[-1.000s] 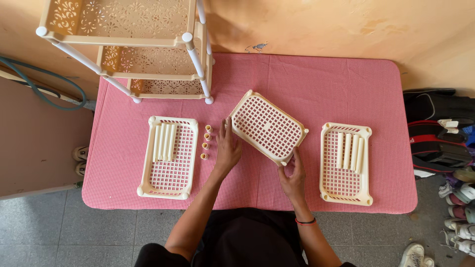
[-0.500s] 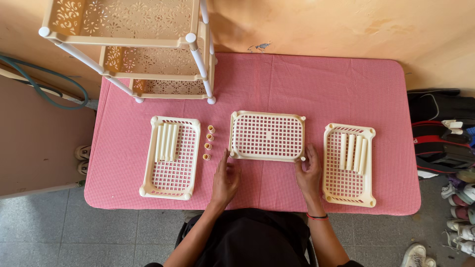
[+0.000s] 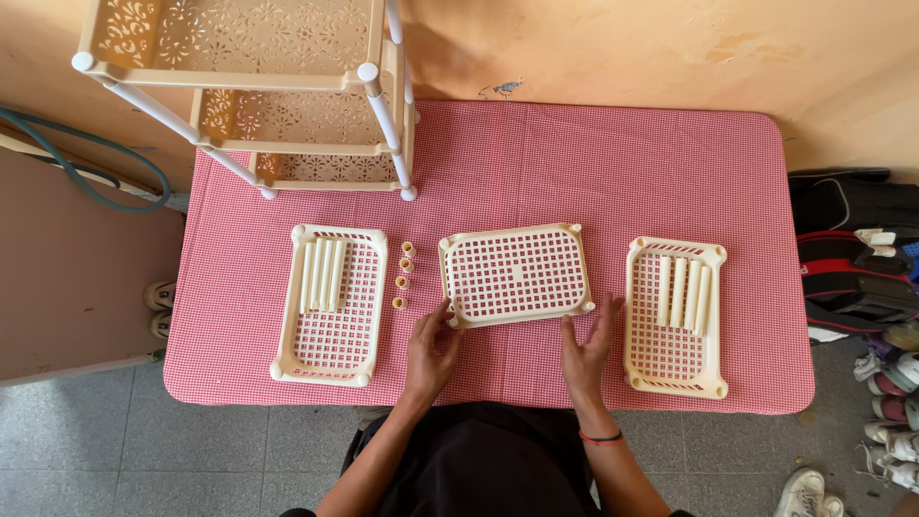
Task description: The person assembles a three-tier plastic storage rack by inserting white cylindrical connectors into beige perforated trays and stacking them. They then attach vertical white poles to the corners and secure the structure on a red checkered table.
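Shelf-building is what the head view shows, and only part of it looks done. One tall cream plastic rack with white poles [image 3: 258, 96] already stands at the far left of the table, with its shelves joined. Three more cream plastic trays with grid holes lie flat and loose. The middle tray [image 3: 515, 274] sits just in front of the person, with nothing in it. The left hand [image 3: 431, 352] touches its near left corner with fingers spread. The right hand [image 3: 586, 349] touches its near right corner, also open and flat, gripping nothing. The left tray [image 3: 331, 304] holds four cream plastic tubes [image 3: 322, 275] lying side by side. The right tray [image 3: 676, 316] holds four more cream tubes [image 3: 683, 292]. Four small tan plastic caps [image 3: 404, 276] sit in a line between the left tray and the middle tray. So I think the poles, caps and trays are not yet joined.

The table wears a pink and white checked cloth [image 3: 593, 163]. Behind it is a yellow-orange wall [image 3: 622, 48]. The floor [image 3: 115, 450] is grey tile. A green hose [image 3: 86, 172] lies at the left. Dark bags [image 3: 852, 206] and shoes [image 3: 895, 426] lie at the right.
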